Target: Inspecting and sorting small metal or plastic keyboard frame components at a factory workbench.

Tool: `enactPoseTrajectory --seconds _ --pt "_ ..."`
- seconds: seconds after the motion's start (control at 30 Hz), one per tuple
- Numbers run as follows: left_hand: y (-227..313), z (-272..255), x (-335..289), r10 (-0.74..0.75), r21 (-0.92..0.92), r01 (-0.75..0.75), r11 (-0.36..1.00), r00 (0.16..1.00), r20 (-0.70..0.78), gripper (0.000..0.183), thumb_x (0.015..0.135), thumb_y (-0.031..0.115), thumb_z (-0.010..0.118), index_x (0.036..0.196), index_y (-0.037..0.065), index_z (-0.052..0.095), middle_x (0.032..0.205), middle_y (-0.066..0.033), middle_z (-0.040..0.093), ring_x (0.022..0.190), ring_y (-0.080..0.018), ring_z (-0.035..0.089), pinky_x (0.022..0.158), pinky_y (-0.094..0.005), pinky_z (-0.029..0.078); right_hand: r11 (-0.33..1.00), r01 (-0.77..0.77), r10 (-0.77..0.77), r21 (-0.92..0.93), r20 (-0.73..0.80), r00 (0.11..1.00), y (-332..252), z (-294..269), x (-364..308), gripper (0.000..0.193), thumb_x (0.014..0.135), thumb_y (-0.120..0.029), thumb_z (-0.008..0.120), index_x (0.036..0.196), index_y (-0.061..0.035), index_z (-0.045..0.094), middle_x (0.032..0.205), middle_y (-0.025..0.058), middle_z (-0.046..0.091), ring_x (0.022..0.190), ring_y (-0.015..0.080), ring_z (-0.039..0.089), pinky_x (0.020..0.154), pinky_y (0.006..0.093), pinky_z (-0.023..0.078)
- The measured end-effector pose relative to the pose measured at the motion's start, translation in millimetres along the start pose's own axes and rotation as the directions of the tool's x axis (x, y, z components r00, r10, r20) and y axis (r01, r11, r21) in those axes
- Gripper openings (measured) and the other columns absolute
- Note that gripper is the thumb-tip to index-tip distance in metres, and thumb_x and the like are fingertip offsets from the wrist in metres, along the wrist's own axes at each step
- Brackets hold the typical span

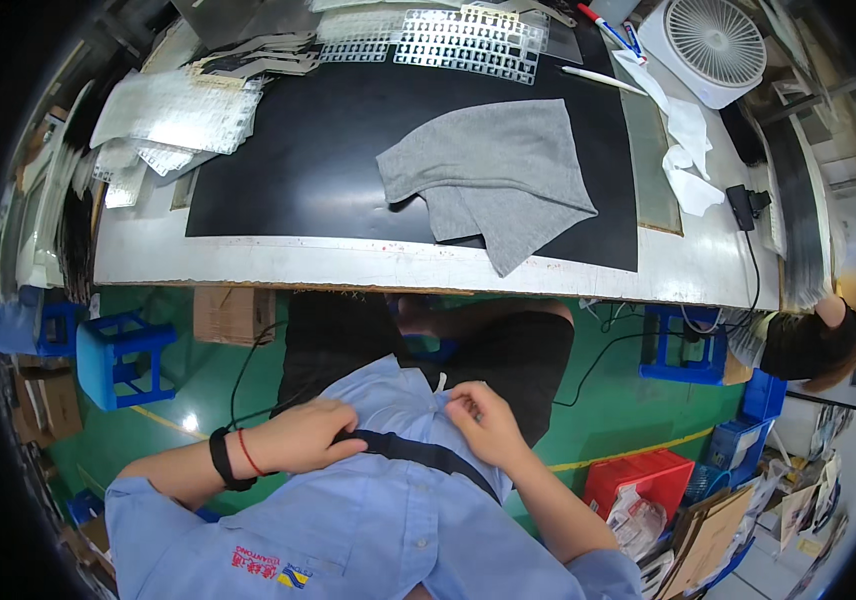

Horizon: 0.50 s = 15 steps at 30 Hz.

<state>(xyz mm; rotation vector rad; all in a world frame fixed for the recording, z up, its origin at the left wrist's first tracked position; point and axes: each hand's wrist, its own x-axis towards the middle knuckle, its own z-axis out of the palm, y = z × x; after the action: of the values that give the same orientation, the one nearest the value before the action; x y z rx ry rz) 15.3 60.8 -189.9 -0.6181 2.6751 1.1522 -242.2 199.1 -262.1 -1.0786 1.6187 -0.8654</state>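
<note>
My left hand [318, 436], with a dark band on its wrist, is closed at my waist. Its fingers curl at the end of a black strap [418, 452] that runs across my light blue shirt [378, 515]. On the other side, my right hand [486, 424] pinches the front of the shirt near its hem. Beyond both hands, a piece of grey cloth [508, 150], loosely folded, lies on a black mat [288, 185] on the table. One corner of the cloth hangs past the mat's front edge.
Perforated metal plates [473, 45] lie at the table's [238, 265] back, and thin sheets [173, 110] are piled left. A white fan [713, 45], white pen [603, 80] and crumpled tissue [690, 150] are at right. Blue stools [123, 350] stand below; another person [813, 340] is far right.
</note>
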Motion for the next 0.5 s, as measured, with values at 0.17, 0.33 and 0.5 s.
enactPoseTrajectory --seconds 0.17,0.33,0.5 --pt "-22 12 -28 -0.178 -0.361 0.254 0.897 0.956 0.233 0.031 0.087 0.033 0.064 0.088 0.004 0.051 0.075 -0.0121 0.057 0.067 -0.0308 0.055 0.059 -0.0379 0.043 0.963 0.18 -0.14 -0.199 0.2 0.97 -3 33 37 0.031 0.083 -0.031 0.068 0.096 -0.0029 0.062 0.085 0.0122 0.061 0.076 0.0268 0.058 0.068 0.0379 0.046" --pt "-28 20 -39 -0.163 -0.38 0.301 0.875 0.921 0.353 0.027 0.089 0.03 0.061 0.087 0.004 0.051 0.072 -0.0133 0.054 0.062 -0.0275 0.05 0.057 -0.0358 0.041 0.989 0.042 0.021 -0.141 0.417 0.909 -14 47 52 0.025 0.083 -0.025 0.067 0.077 -0.0012 0.061 0.074 0.0168 0.062 0.069 0.0345 0.059 0.063 0.0413 0.046" --pt "-12 16 -58 -0.139 -0.432 0.289 0.854 0.928 0.346 0.029 0.093 0.029 0.055 0.08 0.003 0.051 0.067 -0.0144 0.051 0.057 -0.0239 0.047 0.055 -0.035 0.04 0.953 0.271 -0.238 -0.134 0.222 0.945 15 72 66 0.016 0.082 -0.017 0.065 0.078 -0.0017 0.061 0.081 0.0193 0.063 0.079 0.0388 0.06 0.068 0.0467 0.047"
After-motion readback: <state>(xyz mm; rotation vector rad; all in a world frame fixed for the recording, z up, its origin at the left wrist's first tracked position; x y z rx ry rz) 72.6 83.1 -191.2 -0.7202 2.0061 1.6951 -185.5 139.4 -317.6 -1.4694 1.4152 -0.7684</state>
